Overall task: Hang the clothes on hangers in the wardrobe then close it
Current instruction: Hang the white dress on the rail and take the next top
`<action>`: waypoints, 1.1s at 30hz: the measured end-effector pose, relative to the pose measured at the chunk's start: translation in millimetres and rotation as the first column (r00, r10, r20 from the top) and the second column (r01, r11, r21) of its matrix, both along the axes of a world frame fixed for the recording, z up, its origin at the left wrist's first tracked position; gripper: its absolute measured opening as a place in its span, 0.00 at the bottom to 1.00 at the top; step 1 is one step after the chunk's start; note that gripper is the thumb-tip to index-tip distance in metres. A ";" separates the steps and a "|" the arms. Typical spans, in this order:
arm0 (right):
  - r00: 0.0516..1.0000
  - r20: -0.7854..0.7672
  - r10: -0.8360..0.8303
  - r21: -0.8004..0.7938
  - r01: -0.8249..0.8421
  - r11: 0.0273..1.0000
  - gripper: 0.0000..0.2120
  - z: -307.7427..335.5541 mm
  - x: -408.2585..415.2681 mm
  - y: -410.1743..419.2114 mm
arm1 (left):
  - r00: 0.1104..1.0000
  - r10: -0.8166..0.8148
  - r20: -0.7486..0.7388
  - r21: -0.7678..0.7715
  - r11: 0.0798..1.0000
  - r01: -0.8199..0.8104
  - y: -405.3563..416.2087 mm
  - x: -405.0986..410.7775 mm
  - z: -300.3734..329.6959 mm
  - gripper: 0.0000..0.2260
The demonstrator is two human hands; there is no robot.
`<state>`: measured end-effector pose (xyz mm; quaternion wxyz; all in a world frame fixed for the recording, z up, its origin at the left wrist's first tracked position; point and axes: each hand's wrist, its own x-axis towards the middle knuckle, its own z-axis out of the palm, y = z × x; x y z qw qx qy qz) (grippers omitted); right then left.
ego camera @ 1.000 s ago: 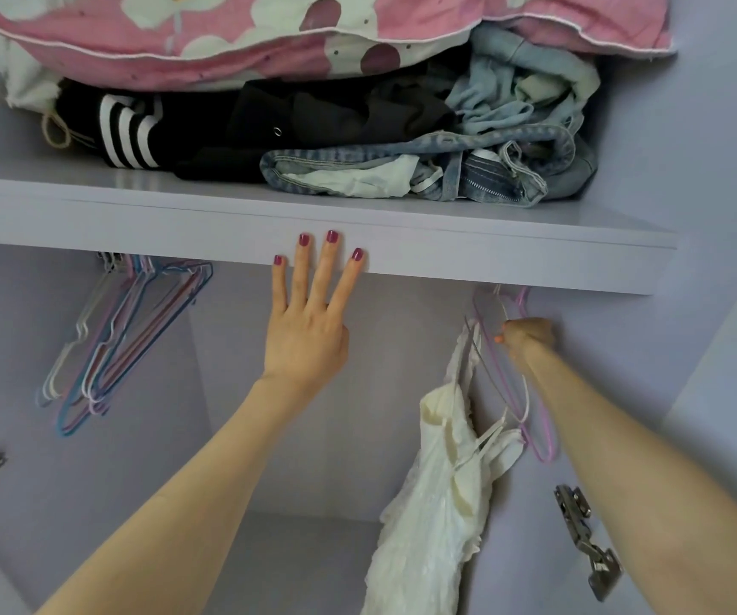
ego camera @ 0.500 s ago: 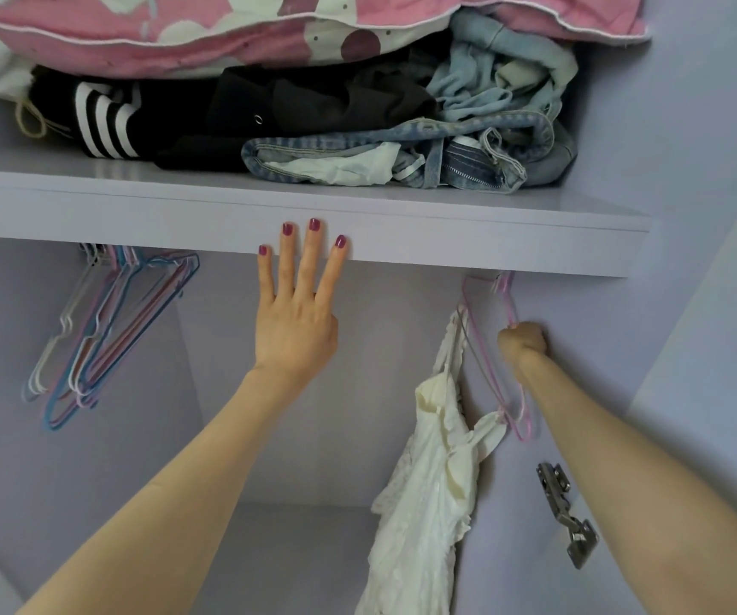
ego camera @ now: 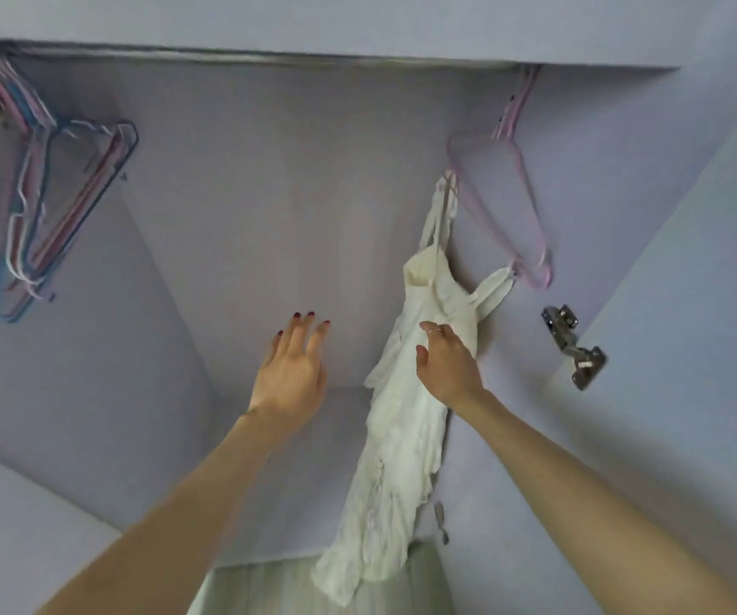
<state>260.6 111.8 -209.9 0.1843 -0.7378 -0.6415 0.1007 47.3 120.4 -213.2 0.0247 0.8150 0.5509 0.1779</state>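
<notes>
A white strappy dress (ego camera: 406,437) hangs by its straps from a pink hanger (ego camera: 508,201) hooked on the rail (ego camera: 269,59) at the wardrobe's right end. My right hand (ego camera: 446,361) lies against the upper part of the dress, its fingers reaching round the cloth. To the left of the dress my left hand (ego camera: 291,366) is held up in the air with fingers spread, touching nothing.
Several bare pink, blue and white hangers (ego camera: 33,215) hang bunched at the rail's left end. A metal door hinge (ego camera: 575,344) sits on the right wall. The lilac shelf edge (ego camera: 357,33) runs across the top. The wardrobe floor (ego camera: 286,588) shows below.
The view has dropped below the shelf. My left hand came off the shelf edge and lowered. My right hand let go of the hanger and moved down onto the dress.
</notes>
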 end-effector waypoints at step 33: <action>0.984 0.150 -0.096 -0.393 0.148 0.908 0.23 -802.1 -99.7 47.7 | 0.936 0.053 -0.347 -0.667 0.687 -0.287 26.5 -115.3 -809.5 0.25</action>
